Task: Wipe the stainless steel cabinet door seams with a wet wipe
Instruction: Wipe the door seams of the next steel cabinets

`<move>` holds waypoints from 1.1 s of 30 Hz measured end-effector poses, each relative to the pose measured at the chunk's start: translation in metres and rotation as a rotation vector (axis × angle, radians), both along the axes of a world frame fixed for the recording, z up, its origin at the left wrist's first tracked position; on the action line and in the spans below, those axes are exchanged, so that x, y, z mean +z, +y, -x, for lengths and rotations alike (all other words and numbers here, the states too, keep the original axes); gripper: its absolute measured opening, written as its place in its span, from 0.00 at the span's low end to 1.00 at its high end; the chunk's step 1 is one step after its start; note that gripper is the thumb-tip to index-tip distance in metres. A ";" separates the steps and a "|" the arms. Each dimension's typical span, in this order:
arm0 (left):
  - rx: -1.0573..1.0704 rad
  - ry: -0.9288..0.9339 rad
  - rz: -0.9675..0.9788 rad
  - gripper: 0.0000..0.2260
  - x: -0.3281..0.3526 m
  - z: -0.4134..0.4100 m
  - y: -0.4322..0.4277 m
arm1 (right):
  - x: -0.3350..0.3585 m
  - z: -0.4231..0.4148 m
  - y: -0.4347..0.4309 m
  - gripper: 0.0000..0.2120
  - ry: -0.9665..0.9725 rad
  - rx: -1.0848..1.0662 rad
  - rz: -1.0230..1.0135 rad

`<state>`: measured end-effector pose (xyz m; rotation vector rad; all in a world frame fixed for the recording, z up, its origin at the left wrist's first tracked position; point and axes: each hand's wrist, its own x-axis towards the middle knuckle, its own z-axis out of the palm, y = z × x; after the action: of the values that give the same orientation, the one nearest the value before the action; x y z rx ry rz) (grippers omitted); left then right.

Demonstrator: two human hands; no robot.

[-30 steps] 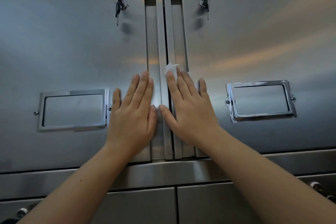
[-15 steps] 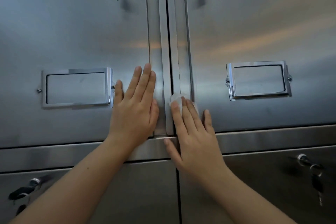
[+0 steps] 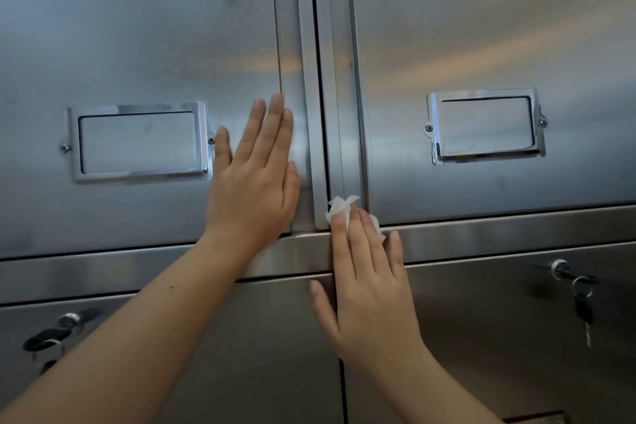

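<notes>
Two stainless steel cabinet doors meet at a vertical centre seam (image 3: pixel 319 79). My right hand (image 3: pixel 370 289) presses a crumpled white wet wipe (image 3: pixel 340 208) flat against the bottom end of that seam, where it meets the horizontal rail (image 3: pixel 499 237). Only the wipe's top edge and a bit by my ring finger show; the rest is under my fingers. My left hand (image 3: pixel 254 179) lies flat with fingers together on the left door (image 3: pixel 137 27), just left of the seam, holding nothing.
Each upper door carries a chrome label frame, left (image 3: pixel 137 141) and right (image 3: pixel 485 126). Below the rail, the lower doors have locks with keys hanging, at the left (image 3: pixel 51 334) and right (image 3: pixel 578 293). A lower seam (image 3: pixel 342 389) runs down under my right wrist.
My right hand has slid the wipe down the centre seam from mid-door height to its bottom end at the rail. My left hand has stayed flat on the left door. The camera view tilted downward.
</notes>
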<state>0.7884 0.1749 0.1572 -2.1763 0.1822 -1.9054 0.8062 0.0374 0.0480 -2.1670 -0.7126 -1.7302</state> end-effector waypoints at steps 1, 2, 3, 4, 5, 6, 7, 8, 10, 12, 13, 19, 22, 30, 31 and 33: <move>0.000 0.005 0.004 0.25 0.000 0.000 0.000 | -0.004 0.000 0.001 0.32 -0.006 0.003 -0.008; 0.000 0.011 0.007 0.25 0.000 0.001 0.000 | -0.009 0.000 0.001 0.31 -0.017 0.008 -0.009; 0.000 0.014 0.009 0.25 0.001 0.001 0.000 | -0.014 -0.001 0.001 0.31 -0.030 0.019 -0.003; -0.001 0.016 0.011 0.25 0.001 0.001 0.000 | -0.019 -0.002 0.001 0.30 -0.043 0.034 0.009; -0.003 0.017 0.013 0.25 0.001 0.001 0.000 | -0.024 -0.004 0.000 0.30 -0.054 0.049 0.028; -0.005 0.017 0.014 0.25 0.001 0.001 0.000 | -0.026 -0.006 -0.001 0.30 -0.064 0.064 0.052; -0.008 0.016 0.014 0.25 0.000 0.001 0.000 | -0.025 -0.007 -0.002 0.30 -0.073 0.076 0.079; -0.011 0.014 0.015 0.25 0.000 0.001 0.000 | -0.022 -0.009 -0.003 0.30 -0.084 0.084 0.108; -0.017 0.011 0.015 0.25 0.000 0.001 0.001 | -0.007 -0.011 -0.003 0.31 -0.110 0.091 0.163; -0.022 0.010 0.013 0.25 0.000 0.000 0.001 | 0.016 -0.014 -0.003 0.31 -0.116 0.080 0.202; -0.024 0.009 0.011 0.25 0.000 0.000 0.001 | 0.027 -0.015 -0.004 0.31 -0.112 0.070 0.222; -0.036 0.018 0.016 0.25 0.000 0.001 0.002 | 0.030 -0.020 -0.018 0.32 -0.118 0.071 0.342; -0.031 0.038 0.026 0.25 0.000 0.002 0.001 | 0.023 -0.022 -0.024 0.32 -0.131 0.060 0.396; -0.066 0.065 0.070 0.25 0.007 0.008 -0.002 | 0.091 -0.024 -0.027 0.33 -0.119 0.010 0.448; -0.053 0.059 0.072 0.26 0.009 0.009 -0.002 | 0.099 -0.024 -0.027 0.33 -0.112 0.005 0.452; -0.026 0.041 0.068 0.26 0.017 0.010 -0.001 | 0.115 -0.024 -0.027 0.33 -0.100 -0.009 0.468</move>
<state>0.7781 0.1740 0.1742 -2.2693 0.1560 -1.9078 0.8301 0.0105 0.1630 -2.3805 -1.2419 -1.8292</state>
